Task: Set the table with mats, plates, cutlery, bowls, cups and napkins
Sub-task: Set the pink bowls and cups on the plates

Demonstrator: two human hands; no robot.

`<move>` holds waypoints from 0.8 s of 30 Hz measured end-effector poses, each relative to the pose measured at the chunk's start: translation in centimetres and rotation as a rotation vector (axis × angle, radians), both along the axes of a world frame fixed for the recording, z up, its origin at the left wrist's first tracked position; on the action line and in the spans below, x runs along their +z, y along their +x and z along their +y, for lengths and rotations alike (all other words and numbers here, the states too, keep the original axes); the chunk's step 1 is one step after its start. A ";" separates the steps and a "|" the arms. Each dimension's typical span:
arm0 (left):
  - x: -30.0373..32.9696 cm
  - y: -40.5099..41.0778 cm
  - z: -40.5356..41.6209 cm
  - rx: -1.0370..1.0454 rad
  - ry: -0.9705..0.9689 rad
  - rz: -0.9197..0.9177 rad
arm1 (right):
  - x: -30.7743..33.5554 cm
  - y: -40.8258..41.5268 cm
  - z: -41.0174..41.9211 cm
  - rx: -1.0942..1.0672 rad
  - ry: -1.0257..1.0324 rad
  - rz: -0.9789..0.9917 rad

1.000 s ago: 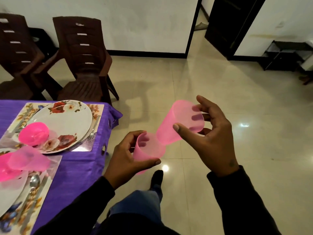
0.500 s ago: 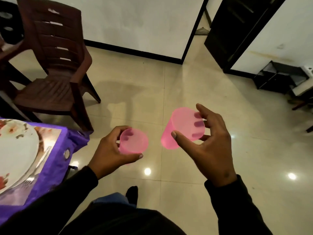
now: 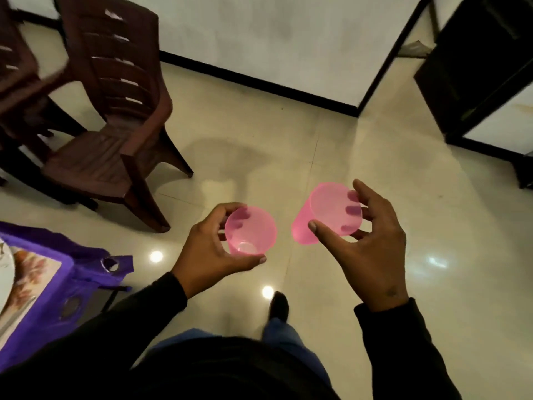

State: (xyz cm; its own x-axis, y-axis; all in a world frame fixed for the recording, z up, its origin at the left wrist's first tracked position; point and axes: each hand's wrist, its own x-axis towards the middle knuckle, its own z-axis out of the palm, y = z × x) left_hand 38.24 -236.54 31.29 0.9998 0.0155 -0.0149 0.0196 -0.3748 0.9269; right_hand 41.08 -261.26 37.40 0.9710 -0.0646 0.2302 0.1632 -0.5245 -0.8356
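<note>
My left hand (image 3: 210, 252) grips a translucent pink cup (image 3: 250, 232) with its mouth turned up toward me, fingers and thumb curled round its wall. A second pink cup (image 3: 326, 212), tilted on its side, is held in my right hand (image 3: 366, 243) by the fingertips and thumb. Both cups hang in the air above the tiled floor, a hand's width apart. The table corner with its purple cloth (image 3: 86, 264) shows at the lower left, bearing a floral mat (image 3: 31, 269) and the edge of a white plate (image 3: 4, 281).
Two brown plastic chairs (image 3: 115, 116) stand at the upper left, close to the table corner. A dark doorway (image 3: 476, 67) opens at the upper right. My legs and a foot (image 3: 278, 308) are over the glossy floor below the hands.
The two cups, nested a second ago, have come apart, one in each hand. The view has swung right, so most of the table has left the frame.
</note>
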 end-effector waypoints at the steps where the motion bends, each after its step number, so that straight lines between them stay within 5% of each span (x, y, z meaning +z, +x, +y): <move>1: 0.1 1.0 -0.2 0.024 0.021 0.002 | -0.4 2.5 -0.2 0.029 0.003 0.008; 11: 2.5 5.9 5.0 0.690 0.032 -0.042 | -0.6 22.4 12.9 0.641 -0.027 0.031; 24: 0.6 5.0 21.0 1.107 -0.079 -0.055 | 0.6 25.4 38.6 1.111 -0.240 -0.063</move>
